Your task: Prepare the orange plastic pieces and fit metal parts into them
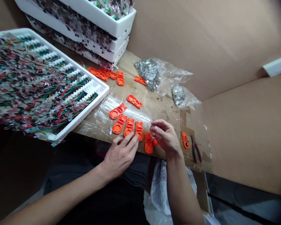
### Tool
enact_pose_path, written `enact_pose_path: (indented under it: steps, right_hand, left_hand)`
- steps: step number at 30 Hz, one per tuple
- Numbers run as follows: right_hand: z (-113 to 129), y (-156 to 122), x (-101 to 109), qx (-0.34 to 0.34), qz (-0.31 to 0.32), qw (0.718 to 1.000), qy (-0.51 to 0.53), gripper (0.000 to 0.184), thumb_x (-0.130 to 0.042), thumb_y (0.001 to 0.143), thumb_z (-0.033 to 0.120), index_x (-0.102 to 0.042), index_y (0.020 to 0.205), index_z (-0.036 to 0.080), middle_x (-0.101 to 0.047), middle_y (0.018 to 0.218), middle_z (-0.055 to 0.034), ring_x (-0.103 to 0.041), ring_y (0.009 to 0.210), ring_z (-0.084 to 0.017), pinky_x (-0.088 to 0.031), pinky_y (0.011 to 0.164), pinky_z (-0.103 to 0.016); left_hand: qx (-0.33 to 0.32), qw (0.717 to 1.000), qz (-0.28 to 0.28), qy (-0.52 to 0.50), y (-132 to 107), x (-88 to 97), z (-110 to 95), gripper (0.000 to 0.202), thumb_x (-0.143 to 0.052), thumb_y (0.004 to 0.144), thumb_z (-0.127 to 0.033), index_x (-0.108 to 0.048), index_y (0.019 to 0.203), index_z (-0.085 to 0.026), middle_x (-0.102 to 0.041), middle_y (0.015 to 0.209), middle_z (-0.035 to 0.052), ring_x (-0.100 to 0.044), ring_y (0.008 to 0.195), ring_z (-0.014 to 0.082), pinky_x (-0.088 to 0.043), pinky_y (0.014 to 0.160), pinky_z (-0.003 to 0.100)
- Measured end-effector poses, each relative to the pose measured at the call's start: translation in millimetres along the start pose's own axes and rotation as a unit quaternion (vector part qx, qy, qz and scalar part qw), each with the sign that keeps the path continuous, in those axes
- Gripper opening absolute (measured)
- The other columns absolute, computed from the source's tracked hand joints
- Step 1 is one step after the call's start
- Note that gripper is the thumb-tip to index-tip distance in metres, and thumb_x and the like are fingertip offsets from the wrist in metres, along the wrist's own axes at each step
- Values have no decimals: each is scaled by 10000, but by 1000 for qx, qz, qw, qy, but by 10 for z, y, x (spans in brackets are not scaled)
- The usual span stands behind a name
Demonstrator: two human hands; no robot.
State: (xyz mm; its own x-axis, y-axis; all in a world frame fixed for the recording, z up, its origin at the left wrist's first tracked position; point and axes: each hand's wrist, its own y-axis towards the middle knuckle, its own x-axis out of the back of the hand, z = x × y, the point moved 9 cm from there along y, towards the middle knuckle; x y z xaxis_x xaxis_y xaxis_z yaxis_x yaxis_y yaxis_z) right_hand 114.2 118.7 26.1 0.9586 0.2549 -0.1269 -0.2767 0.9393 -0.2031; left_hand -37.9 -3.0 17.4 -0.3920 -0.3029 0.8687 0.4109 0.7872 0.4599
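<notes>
My left hand (120,154) lies flat at the near table edge, fingers stretched out, its fingertips touching one of a row of orange plastic parts (129,126). My right hand (165,135) is curled just to the right, fingers pinched over another orange part (149,143); whatever small piece the fingertips hold is too small to make out. More orange parts (134,101) lie scattered further back on the table (154,107).
A white foam tray (93,82) full of coloured wired parts sits at left, with stacked trays (117,29) behind it. Two clear bags of small metal pieces (152,72) lie at the back. Red-handled pliers (196,152) and one orange part (185,140) lie at right. Cardboard walls surround.
</notes>
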Motion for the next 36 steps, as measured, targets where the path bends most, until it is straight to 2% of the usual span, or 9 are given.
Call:
enact_pose_path:
  steps: [5,10,14,19,24,28,31,33,36]
  right_hand:
    - [-88,-195,-237,-17,21,991,135,184,-908,835,276,-755,922,224,-676,840,-9,-495,596,-69,-448,523,-181]
    - [-389,-556,-540,-61,62,983,163,194,-900,851,322,-751,921,220,-640,812,-5,-476,561,-73,-431,476,-195]
    - [-537,-591,-340,-50,-3,994,97,206,-906,846,313,-762,942,202,-664,801,-12,-555,596,-97,-517,554,-244]
    - [-262,-417,96,36,-103,992,58,235,-935,811,306,-752,932,222,-668,752,16,-579,591,-96,-526,567,-228]
    - [-284,-422,-68,-10,-62,998,14,270,-944,794,364,-783,939,204,-711,773,-9,-643,613,-125,-593,612,-274]
    - [-387,-429,-177,-34,-44,998,-15,276,-947,787,357,-783,957,213,-716,751,1,-677,629,-144,-619,660,-294]
    - [-384,-408,-198,-29,-37,999,-26,273,-926,818,353,-777,1007,224,-716,753,8,-684,634,-148,-622,673,-295]
    - [-343,-424,-234,-16,-27,999,-19,271,-914,835,342,-770,1037,234,-715,776,11,-678,634,-139,-613,658,-282]
    - [-279,-517,-330,1,-9,1000,-8,232,-902,851,315,-757,1017,243,-724,821,6,-681,628,-135,-603,633,-278]
  left_hand:
    - [-9,1000,7,4,-31,0,-95,430,-478,1055,-153,-671,1439,-153,-629,1532,103,-470,1490,261,-396,1023,450]
    - [2,1000,-1,0,-86,12,-19,421,-470,1072,-178,-675,1439,-167,-631,1531,100,-489,1477,257,-396,1030,450]
    - [6,1000,-5,4,-115,26,92,425,-450,1079,-164,-669,1443,-165,-618,1550,97,-501,1468,252,-396,1019,450]
    - [-18,1000,-3,14,-119,35,12,429,-436,1073,-134,-671,1431,-152,-621,1542,96,-479,1487,242,-396,1032,433]
    - [-45,999,-4,5,-127,14,-180,404,-467,1069,-143,-664,1421,-122,-626,1529,101,-470,1495,232,-411,1051,414]
    - [-40,999,-3,-22,-150,2,-187,401,-470,1079,-147,-630,1443,-92,-622,1529,108,-481,1487,237,-406,1068,424]
    - [-38,996,-25,-75,-146,87,-149,373,-494,1076,-136,-639,1417,-103,-645,1499,117,-522,1453,238,-409,1051,423]
    - [-4,987,-58,-151,-111,199,-58,317,-544,1073,-172,-673,1360,-135,-712,1387,106,-616,1331,231,-433,1001,413]
    - [127,927,-102,-338,-40,289,218,222,-637,1053,-252,-725,1240,-172,-781,1109,60,-710,1015,186,-499,883,356]
